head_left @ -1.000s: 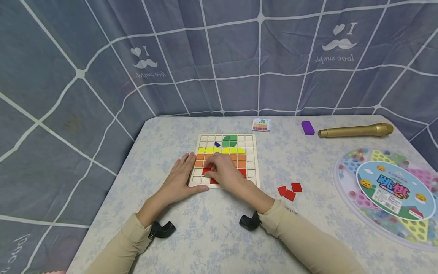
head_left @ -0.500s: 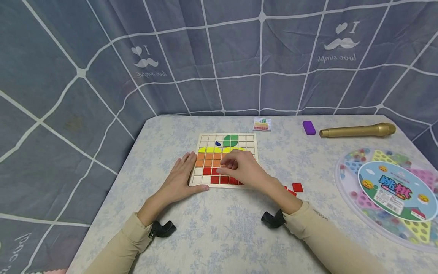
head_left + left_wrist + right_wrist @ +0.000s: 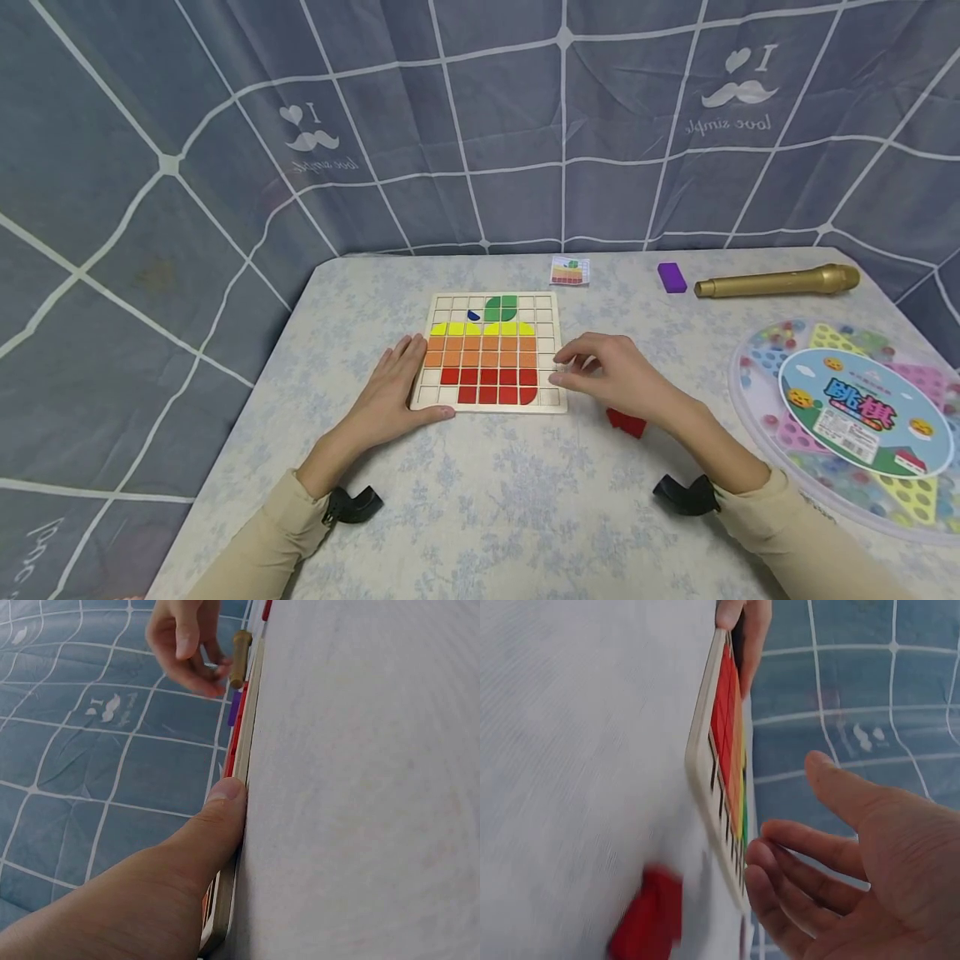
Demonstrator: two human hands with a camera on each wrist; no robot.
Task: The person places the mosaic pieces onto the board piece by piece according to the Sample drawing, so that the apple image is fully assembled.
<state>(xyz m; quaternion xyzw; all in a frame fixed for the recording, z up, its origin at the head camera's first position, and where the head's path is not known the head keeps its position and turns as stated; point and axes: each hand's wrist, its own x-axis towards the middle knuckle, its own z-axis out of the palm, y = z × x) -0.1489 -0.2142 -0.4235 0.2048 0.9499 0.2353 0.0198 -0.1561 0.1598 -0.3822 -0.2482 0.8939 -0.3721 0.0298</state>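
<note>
A square wooden grid board (image 3: 551, 346) lies flat on the table. Coloured tiles form a fruit-like picture on it: a green leaf (image 3: 501, 308), a small dark blue piece (image 3: 473, 316), a yellow row, orange rows (image 3: 481, 351) and red rows (image 3: 488, 386). My left hand (image 3: 390, 382) rests along the board's left side, its thumb at the near-left edge. Just off the board's right edge hovers my right hand (image 3: 618, 375), thumb and fingers apart and nothing between them in the right wrist view. Below it lie loose red tiles (image 3: 626, 423), partly hidden by that hand.
Behind the board lies a small picture card (image 3: 570, 271). Farther right are a purple block (image 3: 672, 277) and a gold microphone-shaped object (image 3: 776, 282). A round clear Chinese checkers set (image 3: 866, 417) takes up the table's right side. A grey-blue curtain (image 3: 517, 125) hangs behind.
My right hand has moved right, from over the red rows to beyond the board's right edge, uncovering the orange and red tiles. My left hand stays in place.
</note>
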